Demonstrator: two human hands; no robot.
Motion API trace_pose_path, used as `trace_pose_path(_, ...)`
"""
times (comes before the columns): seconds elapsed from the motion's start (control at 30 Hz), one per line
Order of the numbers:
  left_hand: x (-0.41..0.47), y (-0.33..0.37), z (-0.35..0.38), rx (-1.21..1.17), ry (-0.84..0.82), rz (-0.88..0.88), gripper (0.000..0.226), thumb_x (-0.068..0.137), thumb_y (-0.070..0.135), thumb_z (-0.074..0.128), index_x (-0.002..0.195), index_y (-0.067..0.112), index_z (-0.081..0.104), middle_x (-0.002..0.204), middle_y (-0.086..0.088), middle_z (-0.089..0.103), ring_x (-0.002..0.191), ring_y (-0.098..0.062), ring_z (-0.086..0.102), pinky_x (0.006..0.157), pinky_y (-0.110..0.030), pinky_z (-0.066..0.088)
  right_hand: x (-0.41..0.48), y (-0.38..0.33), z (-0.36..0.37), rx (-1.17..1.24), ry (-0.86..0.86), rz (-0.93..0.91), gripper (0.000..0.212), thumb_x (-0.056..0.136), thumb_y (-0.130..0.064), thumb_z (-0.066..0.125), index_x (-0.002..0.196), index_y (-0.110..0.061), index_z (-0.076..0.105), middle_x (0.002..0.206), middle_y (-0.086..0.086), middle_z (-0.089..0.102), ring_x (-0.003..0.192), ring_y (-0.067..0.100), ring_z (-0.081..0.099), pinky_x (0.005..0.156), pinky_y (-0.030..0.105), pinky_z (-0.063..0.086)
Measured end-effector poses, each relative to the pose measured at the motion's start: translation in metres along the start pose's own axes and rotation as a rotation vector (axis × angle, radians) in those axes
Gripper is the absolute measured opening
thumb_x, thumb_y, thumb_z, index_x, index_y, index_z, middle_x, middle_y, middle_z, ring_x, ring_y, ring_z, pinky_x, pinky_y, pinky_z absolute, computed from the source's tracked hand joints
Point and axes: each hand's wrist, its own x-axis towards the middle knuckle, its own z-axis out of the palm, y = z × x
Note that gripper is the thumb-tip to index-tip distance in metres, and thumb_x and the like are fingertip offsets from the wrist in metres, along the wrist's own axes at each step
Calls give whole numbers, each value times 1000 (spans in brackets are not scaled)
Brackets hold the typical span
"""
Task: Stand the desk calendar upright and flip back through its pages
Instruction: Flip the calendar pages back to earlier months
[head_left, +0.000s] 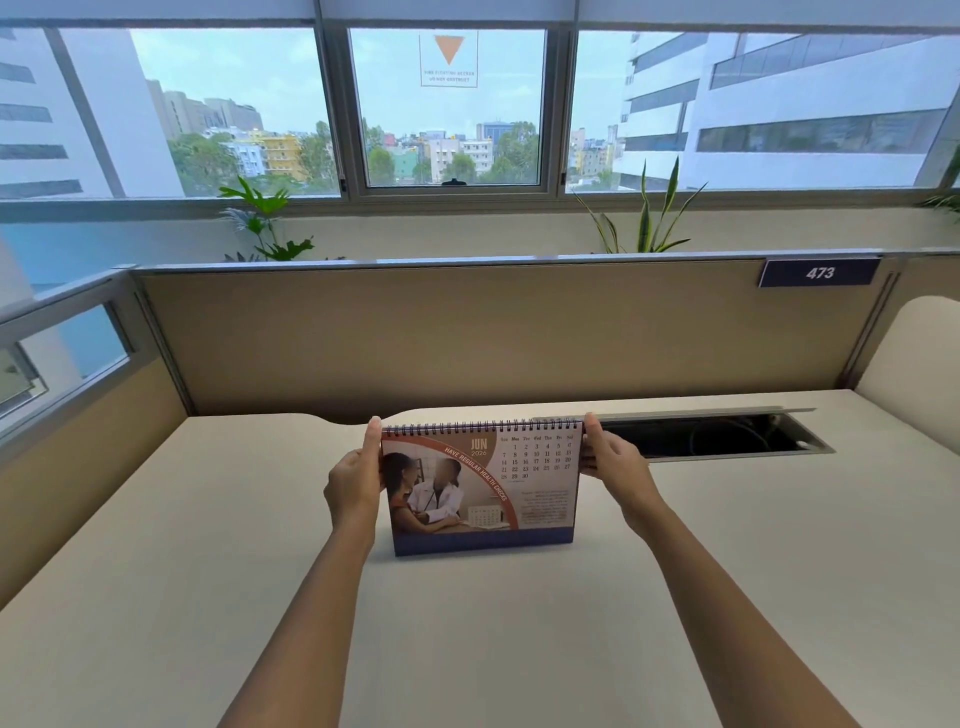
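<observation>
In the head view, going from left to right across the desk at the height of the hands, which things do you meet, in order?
Left hand → calendar → right hand → open cable tray.

A pale cream counter (675, 597) spreads beneath and around the hands, lit by soft daylight. Beyond the right hand, an open cable tray (727, 435) is cut into its surface. Farther back stands a tan partition (493, 338) carrying a blue plate numbered 473 (820, 272). Two leafy plants (262, 223) (647, 218) rise behind it. Above, wide windows (449, 109) show city buildings, trees and overcast sky.
</observation>
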Motion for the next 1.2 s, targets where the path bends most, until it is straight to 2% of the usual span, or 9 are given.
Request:
trace_pose_path(0.1,-2,7,4,39,-10,-48,55,77,70,48,65,18,58,91,-12,69,92,-30,65,88,-43,54,4,-8,1,-4,59,97,59,87,-63,41,77,-13,70,82,3,74,80,15,69,78,28,54)
trace_pose_path(0.2,-2,10,7,46,-12,-57,49,81,63,51,64,17,54,91,-13,66,94,-30,64,87,-41,54,11,-12,2,-63,62,139,66,81,-67,48,83,-5,73,82,4,75,79,16,70,80,30,57)
trace_pose_path(0.53,2,15,14,58,12,-38,45,86,56,49,64,18,57,92,-11,67,90,-27,63,82,-37,51,28,-15,12,-101,81,142,41,86,-47,49,70,-14,66,83,6,74,86,24,70,91,39,52)
trace_pose_path(0.67,2,16,15,75,7,-18,44,87,56,48,62,19,56,90,-10,66,88,-27,62,83,-37,51,30,-15,13,-127,94,143,46,87,-50,46,75,-12,67,91,8,74,90,25,68,84,37,48)
trace_pose_path(0.83,6,17,14,93,-17,-20,45,85,57,49,63,19,57,90,-11,67,92,-28,63,89,-42,53,29,-13,16,-113,70,164,53,85,-61,42,88,-15,68,97,4,71,97,23,64,89,38,48)
trace_pose_path(0.93,6,16,15,105,-6,-7,49,84,59,50,63,15,58,91,-12,68,88,-28,63,84,-41,54,25,-13,16,-131,79,151,57,84,-67,41,92,-17,67,99,2,68,97,21,62,84,33,45)
trace_pose_path(1.03,2,14,14,111,8,23,54,86,58,47,87,7,63,99,-13,66,84,-22,57,67,-30,47,22,-11,16,-171,111,88,62,84,-67,41,90,-10,65,96,5,70,93,22,63,79,33,47)
trace_pose_path(1.1,-1,13,12,122,30,33,58,87,57,47,108,4,59,108,-14,64,89,-21,55,68,-27,43,17,-10,15,-190,140,19,58,88,-60,43,92,-6,64,93,6,70,88,21,64,72,29,47)
trace_pose_path(1.2,-4,8,10,141,57,74,54,88,53,47,113,5,56,114,-17,64,92,-22,55,70,-27,43,8,-10,17,-225,163,-86,43,92,-48,48,93,-7,61,86,1,65,79,14,60,59,15,42)
